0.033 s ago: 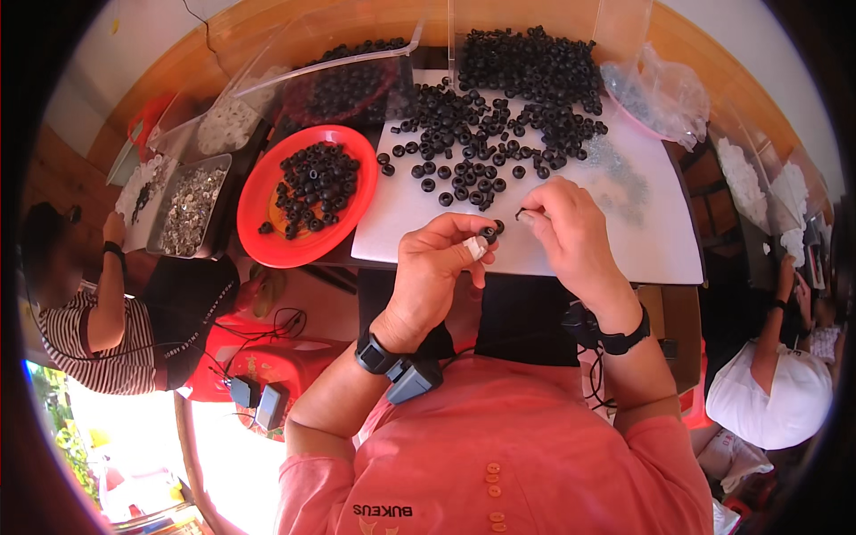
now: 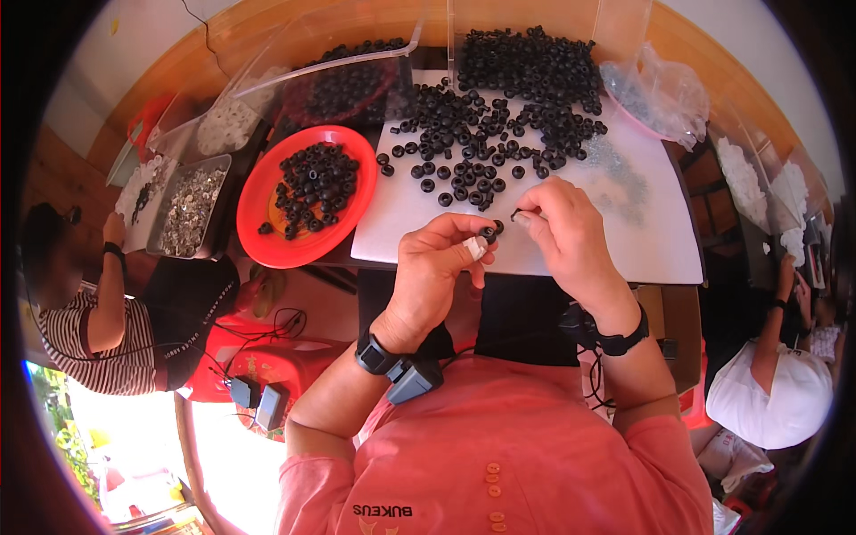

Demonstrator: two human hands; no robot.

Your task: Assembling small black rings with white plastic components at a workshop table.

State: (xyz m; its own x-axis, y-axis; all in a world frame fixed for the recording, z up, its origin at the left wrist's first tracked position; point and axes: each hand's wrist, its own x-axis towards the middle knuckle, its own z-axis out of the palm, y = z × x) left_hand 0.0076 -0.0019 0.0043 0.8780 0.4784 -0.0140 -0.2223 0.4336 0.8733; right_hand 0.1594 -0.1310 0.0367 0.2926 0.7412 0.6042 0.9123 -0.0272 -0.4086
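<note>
My left hand (image 2: 432, 267) pinches a small black round hollow part (image 2: 488, 234) between thumb and fingers, above the near edge of the white board. A second black piece touches it. White tape wraps one of its digits. Close by on the right, my right hand (image 2: 571, 236) is closed in a pinch on a tiny dark piece (image 2: 515, 215), whose kind is too small to make out. The two hands are apart. Beyond them, many loose black round parts (image 2: 473, 174) lie on the white board (image 2: 392, 236).
A red plate (image 2: 254, 201) with black round parts lies left of the board. Clear bins (image 2: 526, 71) of black parts stand behind. A plastic bag (image 2: 673, 98) sits back right, near small clear pieces (image 2: 615, 183). People work at left and right beside a metal tray (image 2: 192, 209).
The tiny dark piece in my right hand has shifted slightly left. My left hand keeps its place and grip.
</note>
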